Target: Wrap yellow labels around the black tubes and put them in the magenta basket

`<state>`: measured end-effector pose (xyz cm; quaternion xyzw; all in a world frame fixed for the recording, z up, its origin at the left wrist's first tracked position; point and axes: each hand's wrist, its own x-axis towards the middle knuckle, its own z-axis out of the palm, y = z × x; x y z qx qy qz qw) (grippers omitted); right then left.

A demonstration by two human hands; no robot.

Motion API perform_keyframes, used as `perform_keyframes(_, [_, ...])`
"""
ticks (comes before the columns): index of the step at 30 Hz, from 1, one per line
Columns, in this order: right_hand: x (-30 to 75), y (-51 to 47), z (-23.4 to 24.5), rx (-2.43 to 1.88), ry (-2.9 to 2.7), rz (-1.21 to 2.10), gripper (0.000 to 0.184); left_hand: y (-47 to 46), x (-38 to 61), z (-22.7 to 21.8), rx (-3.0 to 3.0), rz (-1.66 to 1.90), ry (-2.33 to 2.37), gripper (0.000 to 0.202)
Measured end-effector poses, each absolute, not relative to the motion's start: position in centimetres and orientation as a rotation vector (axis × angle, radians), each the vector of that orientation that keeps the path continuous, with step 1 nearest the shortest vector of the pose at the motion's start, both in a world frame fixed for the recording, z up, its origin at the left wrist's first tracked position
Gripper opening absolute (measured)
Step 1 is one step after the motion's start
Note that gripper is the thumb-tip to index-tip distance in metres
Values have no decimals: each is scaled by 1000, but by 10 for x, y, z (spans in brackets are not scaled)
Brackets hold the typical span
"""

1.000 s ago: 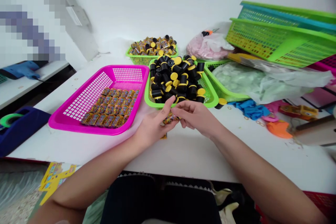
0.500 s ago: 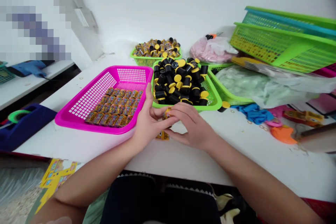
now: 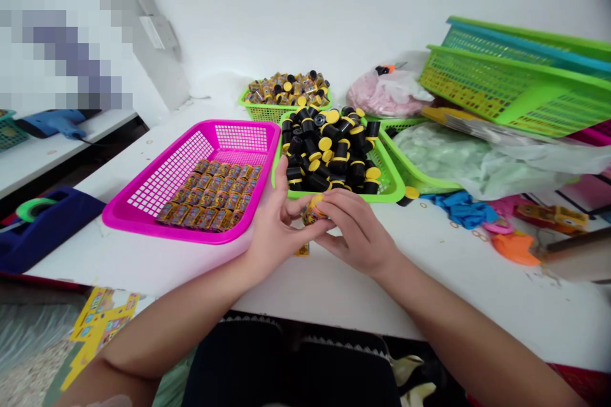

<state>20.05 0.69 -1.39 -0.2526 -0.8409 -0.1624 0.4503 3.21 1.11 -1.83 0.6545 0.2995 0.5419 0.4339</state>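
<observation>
My left hand (image 3: 274, 229) and my right hand (image 3: 356, 232) meet over the white table (image 3: 334, 280), both closed around one small yellow-capped canister (image 3: 314, 210) with a printed wrap. A scrap of yellow sticker (image 3: 302, 249) lies on the table just under them. Right behind my hands stands a green basket (image 3: 389, 186) heaped with black canisters with yellow caps (image 3: 329, 149). To the left, a pink basket (image 3: 191, 229) holds rows of wrapped canisters (image 3: 212, 194).
A second green basket (image 3: 251, 111) of wrapped canisters sits at the back. Plastic bags (image 3: 477, 152), stacked green baskets (image 3: 515, 82), blue and orange scraps (image 3: 477, 216) crowd the right. A blue tape dispenser (image 3: 42, 222) stands at the left edge; a sticker sheet (image 3: 98, 324) lies below the table.
My hands have closed in on the canister and turned it between the fingers. The view has shifted slightly up and left.
</observation>
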Motion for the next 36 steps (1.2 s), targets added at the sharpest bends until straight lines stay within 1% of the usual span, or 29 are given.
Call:
perform_keyframes(6, [204, 6, -11, -622, -2111, -414, 57, 11, 30, -19, 1614, 1273, 678, 116])
perform_keyframes(10, [203, 7, -14, -604, -2128, -440, 59, 8, 30, -23, 1623, 1402, 739, 111])
perform_keyframes(14, [201, 8, -18, -632, -2131, -415, 55, 7, 28, -30, 1699, 1461, 848, 106])
perform_keyframes(16, [201, 8, -19, -635, -2133, -409, 53, 9, 27, -30, 1776, 1490, 876, 94])
perform_keyframes(19, [200, 8, -19, -645, -2114, -427, 52, 11, 27, -22, 1945, 1479, 915, 54])
perform_keyframes(21, [200, 9, -18, -634, -2104, -428, 53, 7, 25, -10, 2047, 1418, 980, 34])
perform_keyframes(22, [202, 10, -17, -614, -2105, -418, 54, 4, 22, -3, 2091, 1380, 1025, 30])
perform_keyframes(25, [214, 21, -12, -605, -2111, -400, 54, -6, 2, 24, 2192, 1257, 1140, 29])
perform_keyframes(27, [228, 34, -9, -850, -2067, -408, 46, -4, -18, 44, 2253, 1198, 1164, 28])
perform_keyframes(28, [235, 42, -7, -1076, -2005, -395, 42, 2, -29, 53, 2273, 1182, 1183, 29])
perform_keyframes(30, [249, 57, -4, -1542, -1901, -296, 46, 27, -47, 70, 2275, 1139, 1295, 31])
perform_keyframes(31, [254, 64, -2, -1705, -1922, -206, 48, 45, -55, 77, 2245, 1101, 1388, 32])
perform_keyframes(32, [258, 70, -1, -1806, -1998, -114, 49, 65, -61, 82, 2214, 1038, 1478, 32])
perform_keyframes(34, [262, 79, 2, -1889, -2142, 22, 46, 110, -67, 86, 2186, 900, 1617, 31])
perform_keyframes(36, [263, 84, 4, -1922, -2158, 71, 43, 152, -69, 83, 2200, 651, 1761, 31])
